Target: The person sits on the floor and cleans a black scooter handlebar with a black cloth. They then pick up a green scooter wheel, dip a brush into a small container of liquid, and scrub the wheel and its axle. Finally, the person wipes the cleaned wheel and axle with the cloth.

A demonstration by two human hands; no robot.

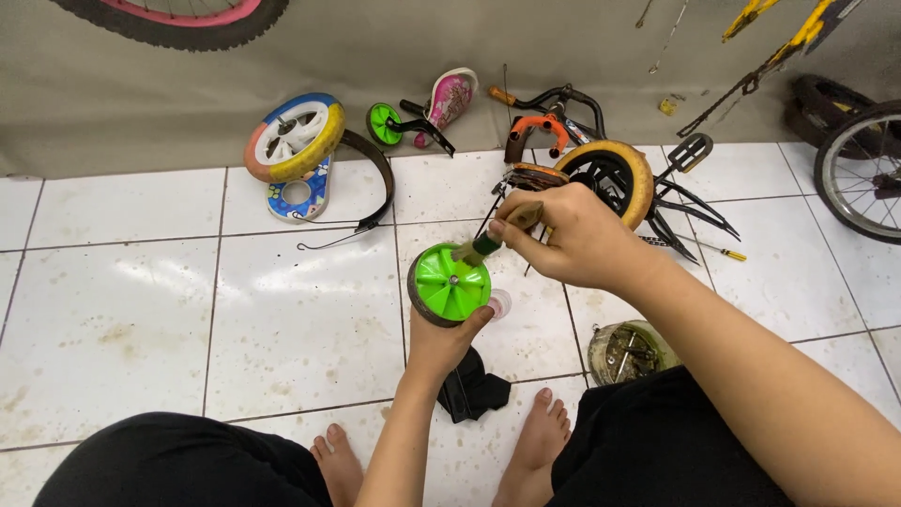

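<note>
Left hand comes up from below w/ fingers wrapped round the lower edge of a small green training wheel, holding it upright over the white tile floor. Right hand sits just right of it, fingers closed on a green-handled tool whose tip meets the wheel hub. Black rag lies under the left wrist, and a tub of hardware is below the right forearm.

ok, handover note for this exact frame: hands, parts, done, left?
Left hand: grips the green training wheel from below, held upright above the tiled floor.
Right hand: holds a green-handled tool, tip at the wheel's hub.
Nearby: second green wheel by the wall, black cloth and a container of small parts by the feet.
Done: wheel is off the bike, in hand.
Left: hub work is still under way; the stage cannot be told.
</note>
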